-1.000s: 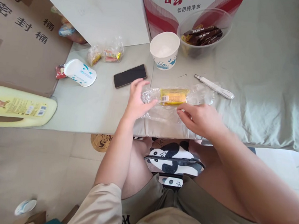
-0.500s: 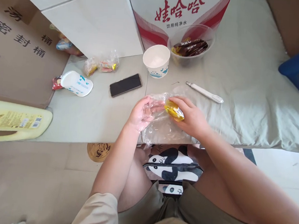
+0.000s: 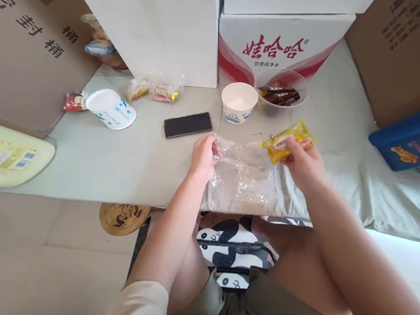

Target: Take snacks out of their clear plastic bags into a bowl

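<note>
My right hand (image 3: 306, 165) grips a yellow snack packet (image 3: 287, 142) above the cloth-covered surface. The fingers of my left hand (image 3: 206, 155) are closed on the left edge of a clear plastic bag (image 3: 245, 175), which lies crumpled and flattened near the front edge. Just beyond the bag stands a white paper cup (image 3: 239, 103). A black phone (image 3: 188, 124) lies to the left of the cup. Behind the cup, a clear plastic bowl (image 3: 304, 94) contains several brown-wrapped packets (image 3: 280, 96). The white utility knife seen earlier is mostly hidden behind my right hand and the yellow packet.
At left, a paper cup (image 3: 111, 110) lies tipped over beside a red packet (image 3: 75, 101). Small bagged snacks (image 3: 164, 92) rest against white boxes (image 3: 154, 36). A yellow jug (image 3: 13, 156) stands at the left edge, a blue container (image 3: 408, 139) at the right.
My right hand has moved right and away from my left hand with the yellow packet, out of the clear bag. The bag now lies spread flatter. The view has shifted.
</note>
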A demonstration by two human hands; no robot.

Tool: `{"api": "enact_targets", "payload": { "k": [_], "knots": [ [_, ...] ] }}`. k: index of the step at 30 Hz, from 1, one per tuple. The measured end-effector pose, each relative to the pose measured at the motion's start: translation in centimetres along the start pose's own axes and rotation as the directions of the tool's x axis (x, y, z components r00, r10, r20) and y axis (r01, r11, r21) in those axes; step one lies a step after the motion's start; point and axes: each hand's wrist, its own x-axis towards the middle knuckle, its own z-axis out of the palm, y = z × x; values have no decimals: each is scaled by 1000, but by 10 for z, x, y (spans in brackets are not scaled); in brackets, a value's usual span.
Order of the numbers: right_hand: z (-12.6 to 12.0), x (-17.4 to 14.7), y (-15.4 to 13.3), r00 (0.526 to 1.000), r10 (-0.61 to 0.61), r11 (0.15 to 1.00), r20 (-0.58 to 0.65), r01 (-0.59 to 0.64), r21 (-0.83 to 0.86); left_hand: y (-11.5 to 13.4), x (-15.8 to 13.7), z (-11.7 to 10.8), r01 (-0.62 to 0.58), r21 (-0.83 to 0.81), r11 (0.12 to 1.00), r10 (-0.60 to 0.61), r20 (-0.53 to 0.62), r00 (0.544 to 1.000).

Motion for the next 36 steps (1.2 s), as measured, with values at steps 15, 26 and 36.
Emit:
{"api": "enact_targets", "payload": {
  "k": [15, 26, 36],
  "knots": [
    [5, 111, -23, 980, 146, 980, -133, -162, -118, -3, -1, 3, -16, -21, 1000, 18, 103, 995],
    [32, -41, 8, 820, -291, 733, 493, 523, -436, -5, 19, -20, -161, 278, 947, 142, 90, 986],
    [21, -34, 19, 875, -287, 711, 390, 468, -526, -17, -18, -36, -739, 669, 73, 499, 617, 608]
  ]
}}
